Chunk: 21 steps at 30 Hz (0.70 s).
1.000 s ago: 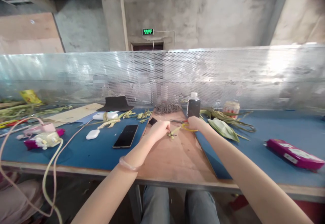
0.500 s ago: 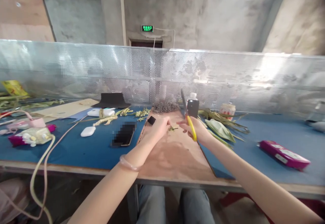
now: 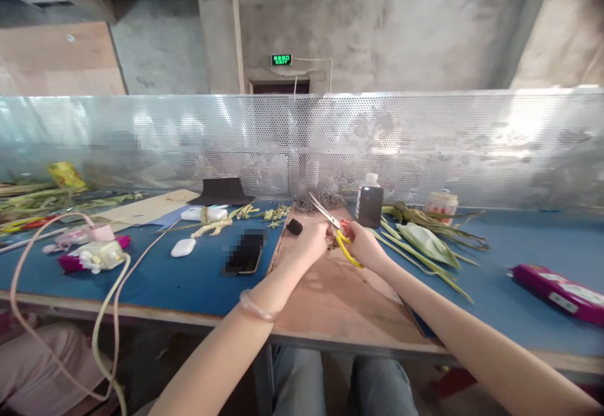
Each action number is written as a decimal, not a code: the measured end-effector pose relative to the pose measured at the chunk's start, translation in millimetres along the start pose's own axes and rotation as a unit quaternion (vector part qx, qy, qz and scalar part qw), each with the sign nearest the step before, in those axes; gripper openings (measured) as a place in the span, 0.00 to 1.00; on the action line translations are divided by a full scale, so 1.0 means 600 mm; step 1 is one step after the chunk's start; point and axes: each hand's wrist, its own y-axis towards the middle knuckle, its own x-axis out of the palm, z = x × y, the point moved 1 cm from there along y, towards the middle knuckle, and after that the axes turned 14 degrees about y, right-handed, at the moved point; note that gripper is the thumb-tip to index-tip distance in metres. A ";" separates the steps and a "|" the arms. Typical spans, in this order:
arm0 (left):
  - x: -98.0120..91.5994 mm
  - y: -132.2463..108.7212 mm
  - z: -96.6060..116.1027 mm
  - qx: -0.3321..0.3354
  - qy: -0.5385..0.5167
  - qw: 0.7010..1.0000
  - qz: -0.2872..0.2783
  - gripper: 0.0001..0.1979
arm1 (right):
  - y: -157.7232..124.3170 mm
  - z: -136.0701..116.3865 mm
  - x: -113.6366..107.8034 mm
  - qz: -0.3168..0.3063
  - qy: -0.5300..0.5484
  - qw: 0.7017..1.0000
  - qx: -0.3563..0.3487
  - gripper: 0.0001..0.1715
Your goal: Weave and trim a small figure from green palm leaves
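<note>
My right hand [image 3: 362,241] is closed on a pair of scissors [image 3: 348,249] with yellow handles. The metal blades point up and to the left, past the fingertips of my left hand [image 3: 312,240]. My left hand is closed close beside the scissors, over a bare wooden board [image 3: 325,303]; what its fingers hold, if anything, is hidden. Small dark plant bits lie on the board just under both hands. A black foam-like block [image 3: 295,226] sits left of my left hand. Behind both hands lies a tangled grey heap [image 3: 321,201] of cord-like strands.
A dark bottle [image 3: 370,202] with a white cap stands behind my right hand. Green leaves [image 3: 429,243] and a magenta packet [image 3: 557,290] lie to the right. Leftward are a phone [image 3: 245,253], a white case [image 3: 183,248] and cables [image 3: 99,321]. A perforated metal screen [image 3: 212,133] borders the back.
My hands have come closer together. The scissors have turned from nearly upright to leaning left, with their blades now near my left fingertips. The whole view has shifted slightly.
</note>
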 end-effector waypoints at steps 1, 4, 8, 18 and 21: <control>0.002 0.001 -0.002 0.000 -0.001 1.000 0.002 0.05 | -0.002 -0.004 -0.001 0.006 -0.004 1.000 0.001 0.09; 0.008 0.005 -0.007 0.010 -0.013 1.000 0.016 0.03 | -0.006 -0.009 -0.002 0.020 0.017 1.000 -0.009 0.08; 0.012 0.010 -0.010 0.014 -0.072 0.997 0.026 0.02 | -0.004 0.000 -0.003 0.039 0.067 0.997 -0.029 0.09; 0.007 0.010 -0.003 -0.034 -0.205 0.974 -0.085 0.14 | -0.007 -0.009 -0.019 0.020 0.132 0.990 -0.049 0.10; 0.007 0.013 -0.005 -0.029 -0.187 0.976 -0.103 0.19 | -0.013 -0.021 -0.023 -0.009 0.095 0.994 -0.056 0.11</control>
